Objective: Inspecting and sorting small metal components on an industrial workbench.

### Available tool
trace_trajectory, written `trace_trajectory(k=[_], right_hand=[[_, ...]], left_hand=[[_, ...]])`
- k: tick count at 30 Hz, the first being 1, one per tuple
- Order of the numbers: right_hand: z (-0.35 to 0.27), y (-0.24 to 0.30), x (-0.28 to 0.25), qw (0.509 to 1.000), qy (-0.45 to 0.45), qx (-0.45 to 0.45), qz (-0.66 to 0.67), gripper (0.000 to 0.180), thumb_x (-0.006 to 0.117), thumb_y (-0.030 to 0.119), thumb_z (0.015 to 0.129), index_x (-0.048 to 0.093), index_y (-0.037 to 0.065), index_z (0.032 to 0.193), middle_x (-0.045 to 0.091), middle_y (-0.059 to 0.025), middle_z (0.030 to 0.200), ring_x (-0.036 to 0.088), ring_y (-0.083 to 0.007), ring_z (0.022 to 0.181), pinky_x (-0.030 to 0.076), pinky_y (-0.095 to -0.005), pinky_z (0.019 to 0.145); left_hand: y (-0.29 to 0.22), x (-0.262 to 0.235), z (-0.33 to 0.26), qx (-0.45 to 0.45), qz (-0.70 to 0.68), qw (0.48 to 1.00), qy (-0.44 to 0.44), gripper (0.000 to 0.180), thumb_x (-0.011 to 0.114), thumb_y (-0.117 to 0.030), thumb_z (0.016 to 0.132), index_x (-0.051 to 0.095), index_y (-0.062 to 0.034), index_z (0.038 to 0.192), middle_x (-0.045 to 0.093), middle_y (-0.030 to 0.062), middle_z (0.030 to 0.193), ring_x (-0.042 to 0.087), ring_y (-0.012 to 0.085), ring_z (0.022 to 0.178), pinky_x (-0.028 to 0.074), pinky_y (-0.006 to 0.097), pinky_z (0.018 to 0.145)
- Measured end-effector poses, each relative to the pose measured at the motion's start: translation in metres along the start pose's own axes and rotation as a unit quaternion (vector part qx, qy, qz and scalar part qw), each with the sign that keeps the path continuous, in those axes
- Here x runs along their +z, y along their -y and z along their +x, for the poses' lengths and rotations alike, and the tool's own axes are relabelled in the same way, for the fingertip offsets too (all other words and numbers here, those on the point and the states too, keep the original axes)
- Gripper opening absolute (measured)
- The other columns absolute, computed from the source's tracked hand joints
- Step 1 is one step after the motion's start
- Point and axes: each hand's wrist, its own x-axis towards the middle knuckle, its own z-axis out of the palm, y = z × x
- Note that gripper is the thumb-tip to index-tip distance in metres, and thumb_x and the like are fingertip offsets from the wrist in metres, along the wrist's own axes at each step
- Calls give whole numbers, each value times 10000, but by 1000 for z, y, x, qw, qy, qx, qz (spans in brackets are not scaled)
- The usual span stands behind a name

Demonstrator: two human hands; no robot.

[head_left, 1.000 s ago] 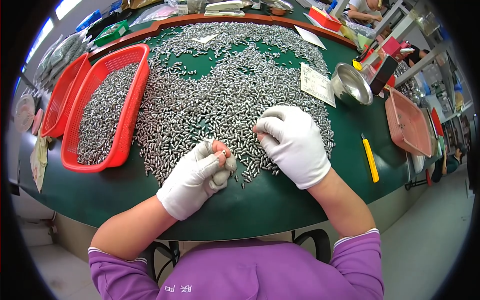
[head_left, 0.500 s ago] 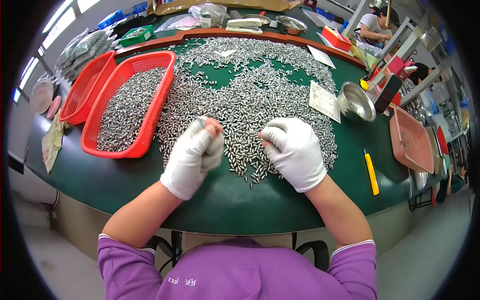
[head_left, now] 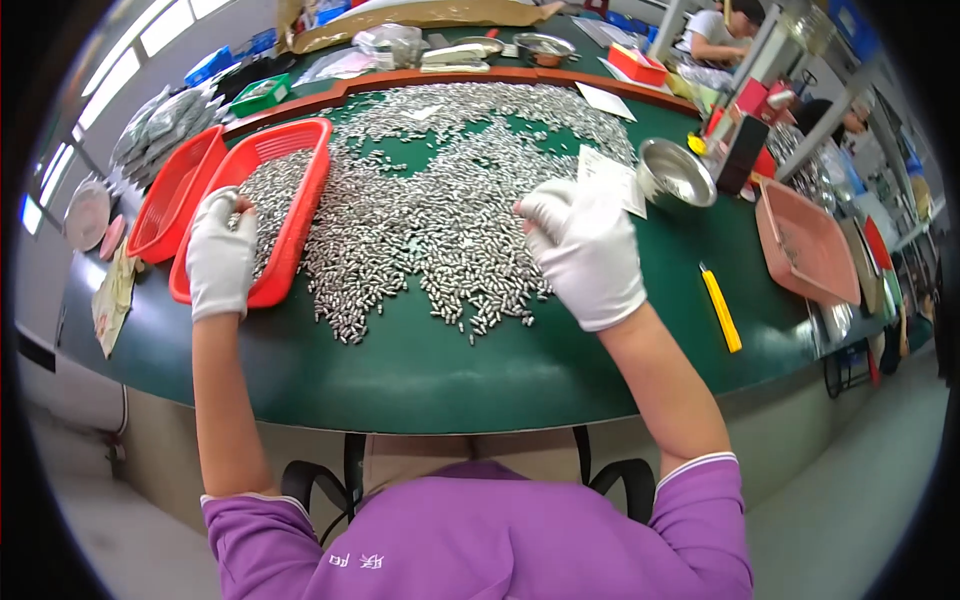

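Small shiny metal bullet-shaped pieces (head_left: 450, 220) lie heaped in a wide spread across the green tabletop (head_left: 400, 385). My left hand (head_left: 220, 262), in a white glove with bare fingertips, is over the near left part of a red perforated basket (head_left: 318, 185). Its fingers curl together, and what they hold, if anything, is hidden. The basket is filled with similar metal pieces (head_left: 270, 195). My right hand (head_left: 585, 255), gloved the same way, hovers above the right side of the heap. Thumb and fingertips are drawn in; I cannot make out anything between them.
Another red basket (head_left: 165, 220) stands at the left. To the right are a steel bowl (head_left: 678, 172), a paper sheet (head_left: 610, 175), a yellow cutter knife (head_left: 722, 310) and a pink tray (head_left: 800, 245). A wooden rail (head_left: 480, 75) edges the back; a person (head_left: 712, 40) sits beyond.
My left hand has moved left from over the heap to the filled red basket. My right hand stays over the heap's right side, fingers still curled. The whole view has shifted slightly.
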Motion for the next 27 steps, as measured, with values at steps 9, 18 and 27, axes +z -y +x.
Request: trace_trajectory(k=[9, 18, 27], right_hand=[[-90, -34, -132, 872, 24, 404, -274, 255, 700, 172, 792, 685, 106, 1038, 649, -92, 1073, 624, -278, 966, 497, -379, 860], [-154, -52, -132, 808, 71, 473, -345, 226, 668, 219, 828, 660, 56, 983, 638, -143, 1053, 623, -322, 951, 498, -408, 844], [-136, 89, -111, 797, 57, 529, 286, 431, 575, 256, 951, 478, 38, 1310, 585, -45, 940, 523, -73, 755, 466, -235, 729]], left_hand=[[-134, -27, -96, 170, -214, 956, 107, 276, 620, 133, 680, 526, -75, 835, 554, 75, 989, 515, 353, 1180, 455, 424, 908], [-161, -8, -134, 160, -217, 936, 225, 246, 731, 46, 605, 535, -56, 713, 555, 106, 922, 520, 402, 1133, 440, 452, 895], [-157, -7, -136, 128, -218, 929, 270, 233, 723, 39, 617, 581, -66, 769, 560, 96, 985, 491, 385, 1184, 423, 443, 944]])
